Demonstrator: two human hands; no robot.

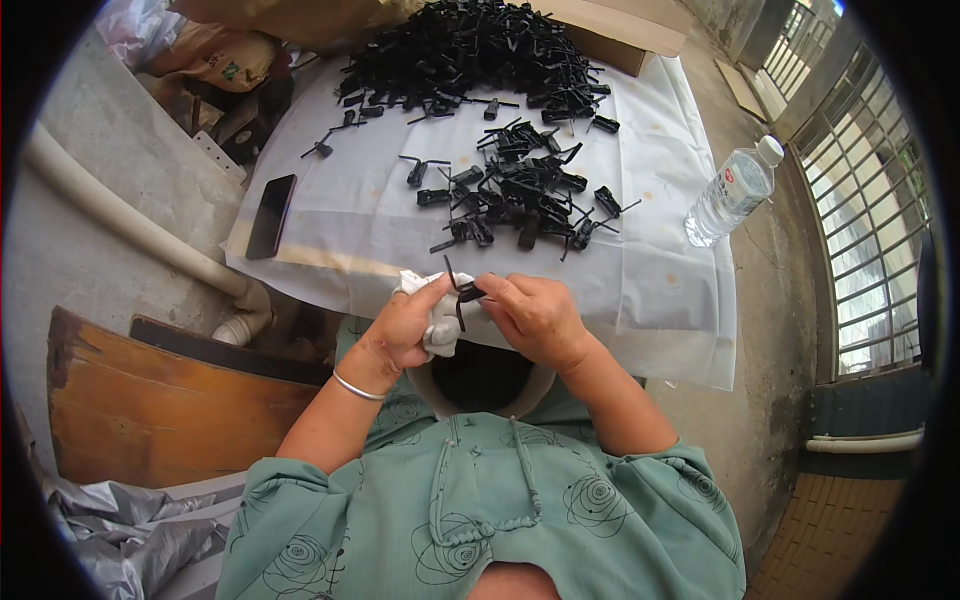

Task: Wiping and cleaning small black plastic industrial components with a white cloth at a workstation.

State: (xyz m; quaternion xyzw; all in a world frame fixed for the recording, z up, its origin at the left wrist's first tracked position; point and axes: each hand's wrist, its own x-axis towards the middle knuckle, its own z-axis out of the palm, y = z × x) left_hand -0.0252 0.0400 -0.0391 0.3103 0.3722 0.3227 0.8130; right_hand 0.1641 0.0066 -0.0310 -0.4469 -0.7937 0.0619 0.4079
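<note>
Just off the table's front edge, a small black part with thin bent arms [466, 293] is between my two hands. My left hand [405, 325] is closed around a crumpled white cloth [441, 335] and steadies the part's left side. The fingertips of my right hand [535, 315] pinch its other side. Under my hands sits a round container with a pale rim [540, 385] and a dark inside. Straight ahead on the table lies a small heap of similar black parts [525, 185]. A far larger pile of them [460, 50] covers the back.
The table [350, 225] wears a whitish plastic sheet. A dark phone [271, 216] rests at its left edge, and a clear water bottle [730, 195] stands at its right. An open cardboard box [620, 40] is behind. On the left are a pipe [130, 225] and a wooden board [160, 400].
</note>
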